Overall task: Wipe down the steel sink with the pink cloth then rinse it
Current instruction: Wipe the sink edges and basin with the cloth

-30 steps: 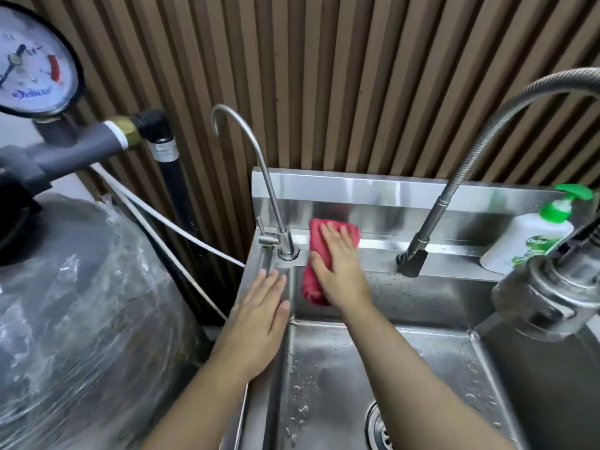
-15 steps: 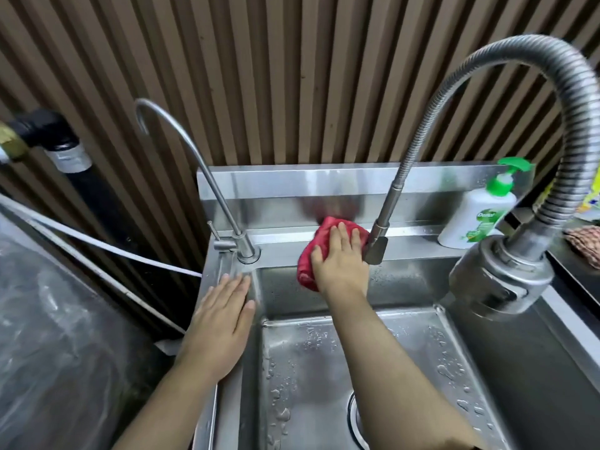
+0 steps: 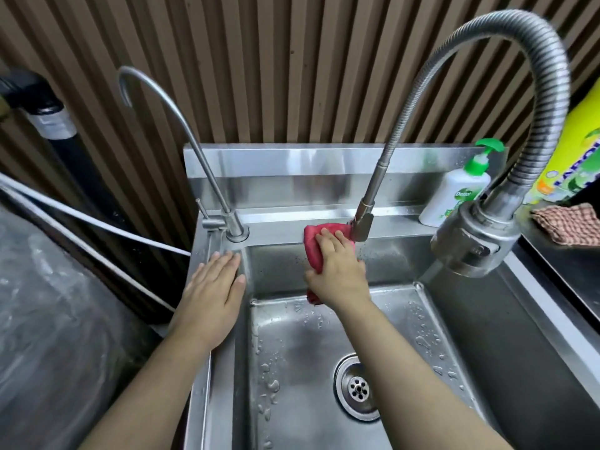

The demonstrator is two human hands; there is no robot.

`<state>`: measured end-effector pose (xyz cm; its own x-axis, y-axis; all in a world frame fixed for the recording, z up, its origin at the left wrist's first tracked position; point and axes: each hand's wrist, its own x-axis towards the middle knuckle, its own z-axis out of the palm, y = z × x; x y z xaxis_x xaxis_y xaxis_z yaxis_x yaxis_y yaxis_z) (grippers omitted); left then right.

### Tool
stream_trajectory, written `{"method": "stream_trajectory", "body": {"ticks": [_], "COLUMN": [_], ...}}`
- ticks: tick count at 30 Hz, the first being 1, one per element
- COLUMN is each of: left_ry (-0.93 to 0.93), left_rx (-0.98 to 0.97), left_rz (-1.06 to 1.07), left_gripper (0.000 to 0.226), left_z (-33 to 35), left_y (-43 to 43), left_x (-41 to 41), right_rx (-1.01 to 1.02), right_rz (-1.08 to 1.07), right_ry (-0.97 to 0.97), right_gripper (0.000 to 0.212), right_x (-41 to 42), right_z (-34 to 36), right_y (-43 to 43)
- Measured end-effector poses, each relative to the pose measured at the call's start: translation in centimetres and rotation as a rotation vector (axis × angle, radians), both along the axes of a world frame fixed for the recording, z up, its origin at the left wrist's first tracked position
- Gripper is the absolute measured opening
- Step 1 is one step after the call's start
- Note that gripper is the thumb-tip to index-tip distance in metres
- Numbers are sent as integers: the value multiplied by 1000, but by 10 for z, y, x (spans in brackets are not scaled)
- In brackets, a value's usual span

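Observation:
The steel sink fills the middle, its basin wet with droplets around the drain. My right hand presses the pink cloth flat against the sink's back wall and ledge, just left of the base of the flexible spring faucet. Part of the cloth hangs below my palm. My left hand lies flat, fingers together, on the sink's left rim near the thin gooseneck tap. It holds nothing.
The spring faucet's spray head hangs over the basin's right side. A soap pump bottle stands on the back ledge. At the right lie a checked cloth and a yellow bottle. A plastic-wrapped tank and hoses stand left.
My right hand has slid the pink cloth rightwards along the back ledge and down the back wall, reaching the spring faucet's base. The view has swung right; my left hand stays on the rim.

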<state>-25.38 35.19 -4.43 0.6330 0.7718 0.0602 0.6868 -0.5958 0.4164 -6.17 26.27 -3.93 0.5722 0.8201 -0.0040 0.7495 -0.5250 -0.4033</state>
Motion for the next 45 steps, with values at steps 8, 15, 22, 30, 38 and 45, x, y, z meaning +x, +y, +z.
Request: {"method": "stream_trajectory", "body": {"ticks": [8,15,22,30,38,45], "left_ry": [16,-2,34,23,36,40], "left_rx": [47,43,95,81,52,68], "left_rz": [-38,-5,-22,20,21,10], "left_gripper": [79,74,68,59,63,60], "left_z": [1,0,-6,-8,-5,-8], "left_y": [-35,-42,-40,-38,-37,-38], "left_x": [-25,-36,-40,-34,-35,-35], "right_rx": [85,-257,-378,-451,-445,-450], "right_rz": [-294,25,33,-142,602,-95], "right_ry": [596,94,154,98,-34,59], "right_gripper": [34,66,75,85,92,81], "right_x": [1,-31,-23,-22,-48,-12], "right_z": [-107,-160,-186,-187,-191,-187], "right_y": [-63,-68,-80,0,-63,-11]}}
